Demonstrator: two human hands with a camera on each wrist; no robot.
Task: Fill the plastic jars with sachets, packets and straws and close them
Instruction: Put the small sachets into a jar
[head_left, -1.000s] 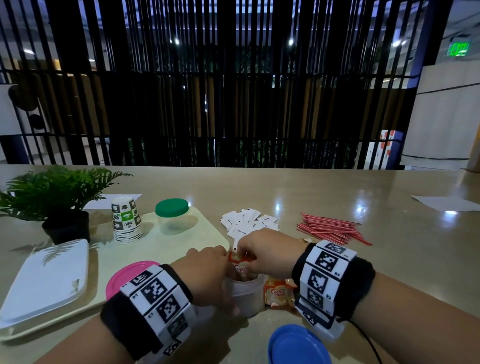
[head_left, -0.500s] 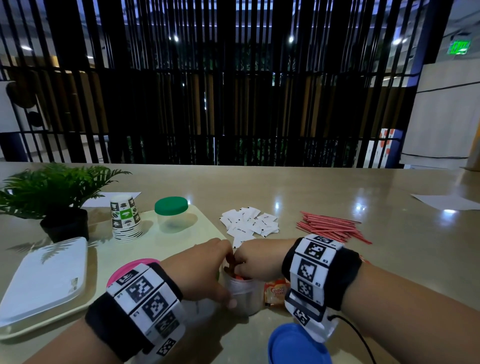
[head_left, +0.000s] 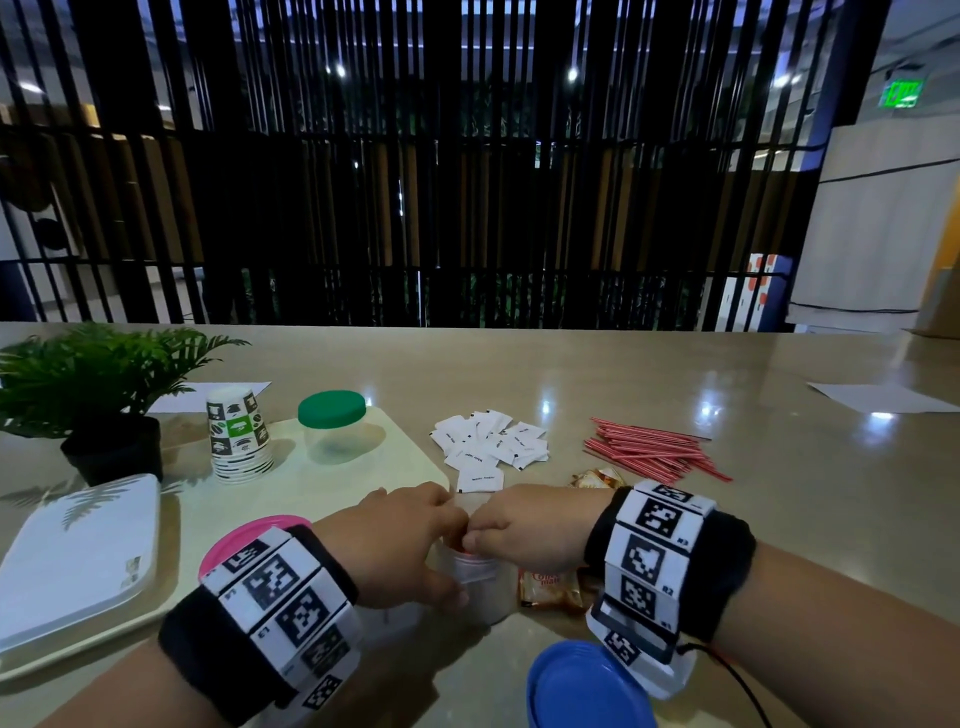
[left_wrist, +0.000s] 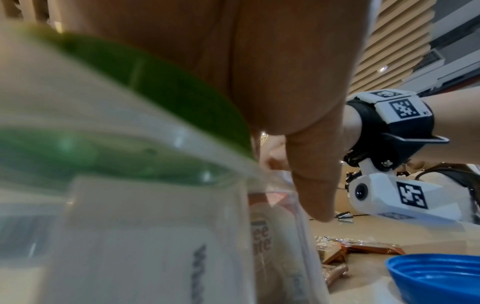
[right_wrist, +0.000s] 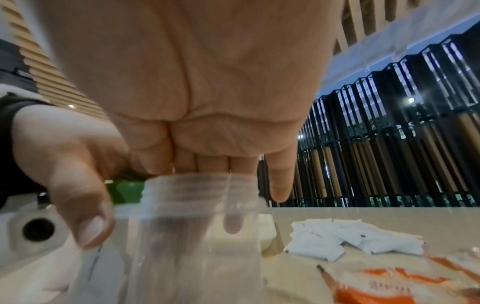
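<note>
**Both hands at the open jar, packet pushed down**

One table (head_left: 571, 395), one tray (head_left: 322, 483), one white lidded box (head_left: 78, 551), one plant (head_left: 93, 384). Three lids in the head view: green (head_left: 331, 409), pink (head_left: 244, 535), blue (head_left: 582, 686). One cup stack (head_left: 239, 441), one heap of white sachets (head_left: 493, 441), one bundle of red straws (head_left: 649, 452). Your left hand (head_left: 400, 545) wraps the open clear jar (head_left: 480, 582) at the near table edge, thumb on its side. Your right hand (head_left: 524, 535) has fingers curled into the jar's mouth; cannot tell whether they pinch anything. A second ago the orange packet stuck up above the rim; now it sits lower, mostly hidden. Jar threaded at the neck, sachets inside. Loose orange packets (head_left: 550, 587) just beside it.
</note>
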